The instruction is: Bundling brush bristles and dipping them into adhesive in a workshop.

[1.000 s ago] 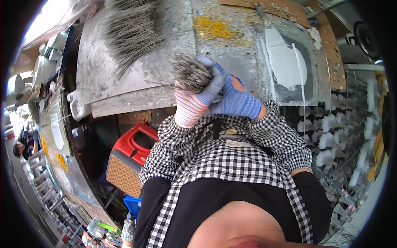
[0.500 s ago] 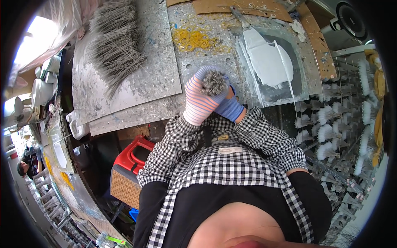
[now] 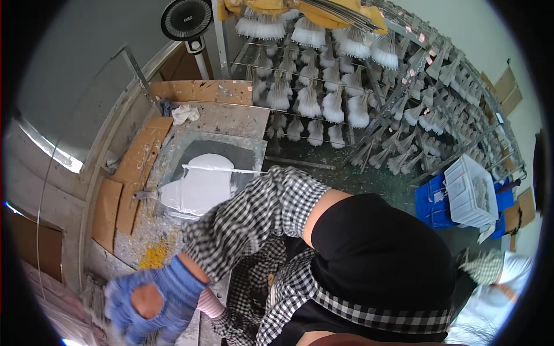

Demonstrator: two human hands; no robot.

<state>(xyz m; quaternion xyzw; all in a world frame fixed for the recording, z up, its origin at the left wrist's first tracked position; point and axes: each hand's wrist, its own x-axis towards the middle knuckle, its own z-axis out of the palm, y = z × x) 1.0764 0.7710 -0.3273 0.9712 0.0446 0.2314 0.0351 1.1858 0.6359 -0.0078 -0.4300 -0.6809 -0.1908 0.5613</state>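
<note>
1. Right hand (image 3: pixel 151 300) in a blue glove with a worn hole, blurred, at the lower left of the view over the bench's (image 3: pixel 231 118) near edge; fingers curled inward, but whether clamped on anything cannot be told
2. Left hand (image 3: pixel 206 303) in a pink-and-white striped glove, just beside the blue one and mostly hidden behind it; grip cannot be told
3. Hands close together, touching or nearly so
4. Checked sleeve (image 3: pixel 254 222) running from the blue glove up toward the middle of the view
5. Grey slab (image 3: pixel 242 151) lying mid-bench, bearing a white paste patch (image 3: pixel 199 187) with a thin tool across its top edge
6. Yellow powder (image 3: pixel 151 256) scattered on the bench near the hands
7. Brown cardboard pieces (image 3: pixel 130 179) along the bench's left edge
8. Racks of white brush tufts (image 3: pixel 332 104) beyond the bench's far edge, black fan (image 3: pixel 186 19) above
9. White crate (image 3: pixel 470 193) on blue crates at right
</note>
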